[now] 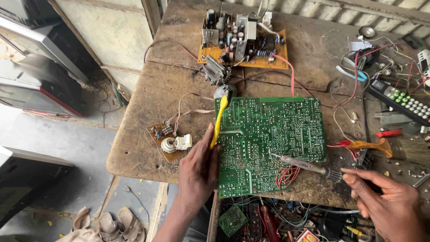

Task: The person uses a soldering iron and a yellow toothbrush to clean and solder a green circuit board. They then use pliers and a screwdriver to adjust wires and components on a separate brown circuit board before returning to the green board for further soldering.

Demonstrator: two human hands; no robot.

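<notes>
A green circuit board (pixel 273 134) lies solder side up on a worn wooden table (pixel 152 103). My left hand (pixel 199 168) rests at the board's left edge and holds a yellow tool (pixel 220 117) that points up along that edge. In my right hand (pixel 387 204), at the lower right, is a soldering iron (pixel 304 165). Its tip touches the board's lower right area, just above a bunch of red wires (pixel 286 175).
An orange circuit board (pixel 244 42) with many components sits at the table's far side. A small brown board (pixel 166 140) lies left. Right of the green board are a remote control (pixel 398 102), tangled wires and an orange-handled tool (pixel 371 145). An open drawer (pixel 268 219) of parts is below.
</notes>
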